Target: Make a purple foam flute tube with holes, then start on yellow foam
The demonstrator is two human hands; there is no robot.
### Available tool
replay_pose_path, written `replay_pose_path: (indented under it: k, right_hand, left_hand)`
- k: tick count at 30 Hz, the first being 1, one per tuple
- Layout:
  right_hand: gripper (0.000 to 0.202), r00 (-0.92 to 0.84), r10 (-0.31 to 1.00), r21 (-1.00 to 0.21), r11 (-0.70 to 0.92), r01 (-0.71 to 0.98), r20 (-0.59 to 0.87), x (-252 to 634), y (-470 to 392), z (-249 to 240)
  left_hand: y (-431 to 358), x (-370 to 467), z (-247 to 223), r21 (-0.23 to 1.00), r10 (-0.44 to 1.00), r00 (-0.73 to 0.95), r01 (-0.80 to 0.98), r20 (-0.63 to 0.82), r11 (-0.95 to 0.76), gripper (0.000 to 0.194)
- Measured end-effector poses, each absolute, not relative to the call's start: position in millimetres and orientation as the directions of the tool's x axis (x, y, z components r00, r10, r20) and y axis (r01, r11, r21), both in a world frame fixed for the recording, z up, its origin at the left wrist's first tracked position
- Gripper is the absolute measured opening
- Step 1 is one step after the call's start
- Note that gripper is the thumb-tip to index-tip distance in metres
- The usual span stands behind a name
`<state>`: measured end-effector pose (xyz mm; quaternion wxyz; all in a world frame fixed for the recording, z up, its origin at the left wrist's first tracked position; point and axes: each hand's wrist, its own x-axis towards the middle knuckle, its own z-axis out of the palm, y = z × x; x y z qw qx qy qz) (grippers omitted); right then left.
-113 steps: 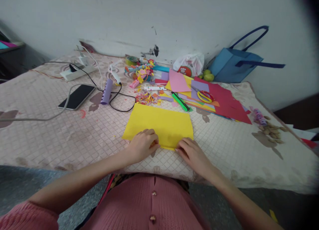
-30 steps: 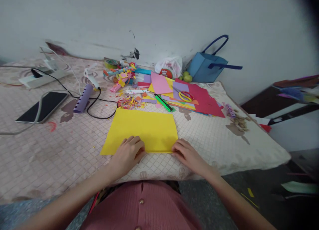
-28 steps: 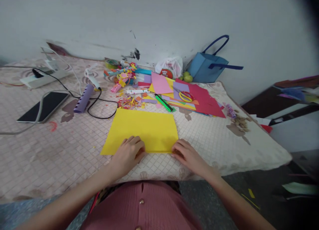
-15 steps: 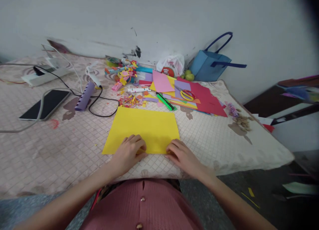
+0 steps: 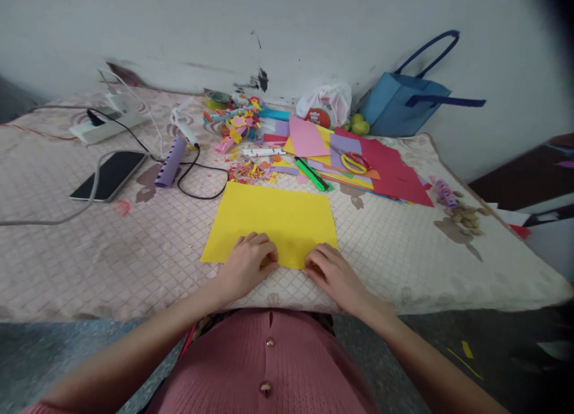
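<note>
A yellow sheet of paper (image 5: 275, 213) lies flat near the table's front edge. My left hand (image 5: 249, 263) is closed at the sheet's near edge, left of its middle, fingers curled and thumb close to the fingertips. At the right end of that edge, my right hand (image 5: 336, 275) pinches the paper between thumb and curled fingers. Beyond the sheet are a green cutter (image 5: 311, 174), yellow and red scissors (image 5: 354, 163) and a pile of coloured paper (image 5: 399, 172).
Paper scraps (image 5: 251, 172) and a purple roll (image 5: 171, 163) lie behind the sheet. At left are a phone (image 5: 110, 176), cables and a power strip (image 5: 107, 125). A blue bag (image 5: 397, 106) stands at the back right, peanuts (image 5: 469, 218) at the right.
The view has shifted, so the table's things appear further right and slightly higher. Both hands stay at the near edge of the yellow sheet, with little change in their grip.
</note>
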<state>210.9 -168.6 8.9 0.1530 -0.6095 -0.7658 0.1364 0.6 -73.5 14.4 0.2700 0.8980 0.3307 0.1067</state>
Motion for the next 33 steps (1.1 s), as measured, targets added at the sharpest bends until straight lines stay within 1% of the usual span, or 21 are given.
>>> replay_pose_path:
  k: [5, 7, 9, 16, 23, 27, 33]
  right_hand:
    - [0.006, -0.221, 0.973, -0.378, 0.23, 0.897, 0.067, 207.5, -166.3, 10.6]
    - [0.005, -0.216, 0.974, -0.367, 0.225, 0.902, 0.065, 206.7, -166.6, 11.4]
    - [0.005, -0.216, 0.974, -0.364, 0.226, 0.904, 0.07, 205.8, -167.4, 11.2]
    - [0.005, -0.221, 0.971, -0.385, 0.241, 0.891, 0.095, 201.4, -167.3, 6.3]
    - [0.008, -0.22, 0.97, -0.377, 0.241, 0.894, 0.099, 198.3, -164.4, 4.5]
    - [0.005, -0.214, 0.971, -0.357, 0.239, 0.903, 0.107, 196.8, -164.6, 1.0]
    - [0.01, -0.199, 0.975, -0.411, 0.224, 0.884, 0.103, 196.6, -161.4, 0.5]
  left_hand:
    - [-79.2, 4.3, 17.0, 0.554, 0.664, 0.747, 0.536, 0.039, -0.637, 0.004]
    - [-81.1, 6.1, 18.1, 0.549, 0.67, 0.742, 0.546, 0.034, -0.633, 0.001]
    - [-82.4, 7.5, 19.3, 0.544, 0.673, 0.74, 0.555, 0.025, -0.63, 0.003]
    - [-86.9, 12.0, 21.4, 0.538, 0.667, 0.745, 0.557, 0.011, -0.632, 0.004]
    - [-90.7, 17.3, 21.9, 0.502, 0.669, 0.743, 0.578, 0.002, -0.643, 0.017]
    - [-92.3, 18.5, 17.4, 0.481, 0.676, 0.736, 0.579, 0.038, -0.658, 0.014]
    - [-92.5, 20.5, 15.9, 0.458, 0.683, 0.729, 0.592, 0.047, -0.663, 0.017]
